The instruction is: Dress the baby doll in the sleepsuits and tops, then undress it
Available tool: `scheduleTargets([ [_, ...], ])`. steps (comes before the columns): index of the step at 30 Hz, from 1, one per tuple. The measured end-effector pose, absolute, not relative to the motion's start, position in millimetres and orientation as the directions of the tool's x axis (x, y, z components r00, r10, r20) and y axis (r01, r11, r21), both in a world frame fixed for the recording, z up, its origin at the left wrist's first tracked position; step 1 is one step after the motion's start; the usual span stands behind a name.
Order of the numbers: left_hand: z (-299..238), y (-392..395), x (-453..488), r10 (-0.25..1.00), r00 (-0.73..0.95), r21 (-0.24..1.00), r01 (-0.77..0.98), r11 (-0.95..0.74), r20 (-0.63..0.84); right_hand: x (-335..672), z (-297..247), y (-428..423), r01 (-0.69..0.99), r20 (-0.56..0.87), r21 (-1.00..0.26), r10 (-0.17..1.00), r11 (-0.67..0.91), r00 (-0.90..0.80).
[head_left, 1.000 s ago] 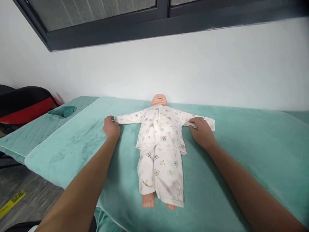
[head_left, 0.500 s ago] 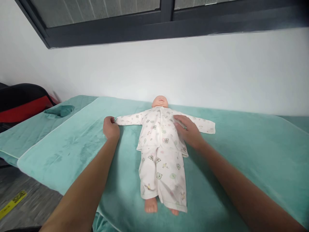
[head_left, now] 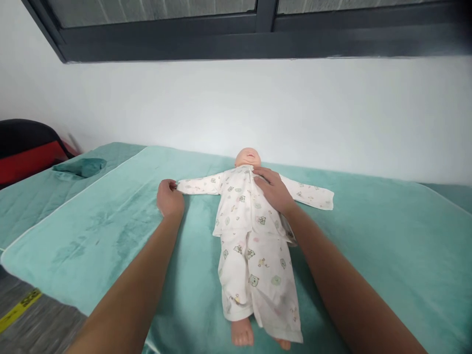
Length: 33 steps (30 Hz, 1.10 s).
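A baby doll [head_left: 246, 158] lies on its back on a teal blanket [head_left: 368, 246], dressed in white printed pyjamas [head_left: 254, 231], arms spread out, bare feet toward me. My left hand [head_left: 168, 197] is closed in a pinch on the cuff of the doll's sleeve on the left. My right hand [head_left: 272, 191] rests on the doll's chest just below the neck, fingers curled at the front opening of the top. The sleeve on the right [head_left: 313, 195] lies flat and untouched.
A white wall and a dark window frame [head_left: 258, 34] stand behind the bed. A crumpled dark-green cloth [head_left: 79, 167] lies at the far left on a second teal pad. A black and red chair [head_left: 25, 152] is at the left edge. Grey floor with a yellow tape strip [head_left: 18, 309] shows lower left.
My right hand left the sleeve on the right and slid across to the doll's chest near the neck. My left hand stayed on the other cuff. The view shifted slightly.
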<state>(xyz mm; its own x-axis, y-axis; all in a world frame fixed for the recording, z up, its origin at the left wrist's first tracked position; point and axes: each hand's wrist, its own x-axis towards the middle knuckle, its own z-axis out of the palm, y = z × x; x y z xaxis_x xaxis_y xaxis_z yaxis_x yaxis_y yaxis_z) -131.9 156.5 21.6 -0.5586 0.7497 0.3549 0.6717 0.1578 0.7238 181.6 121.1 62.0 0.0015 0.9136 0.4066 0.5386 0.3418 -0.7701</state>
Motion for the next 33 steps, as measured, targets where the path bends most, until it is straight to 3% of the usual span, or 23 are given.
scheduleTargets([
  [26,26,155,-131,0.754,-0.559,0.738,0.658,0.150,0.346,182,64,123,0.590,0.367,-0.738,0.928,0.327,-0.056],
  [33,25,156,-131,0.743,-0.567,0.781,0.617,0.097,0.356,183,65,112,0.570,0.288,-0.785,0.958,0.243,-0.012],
])
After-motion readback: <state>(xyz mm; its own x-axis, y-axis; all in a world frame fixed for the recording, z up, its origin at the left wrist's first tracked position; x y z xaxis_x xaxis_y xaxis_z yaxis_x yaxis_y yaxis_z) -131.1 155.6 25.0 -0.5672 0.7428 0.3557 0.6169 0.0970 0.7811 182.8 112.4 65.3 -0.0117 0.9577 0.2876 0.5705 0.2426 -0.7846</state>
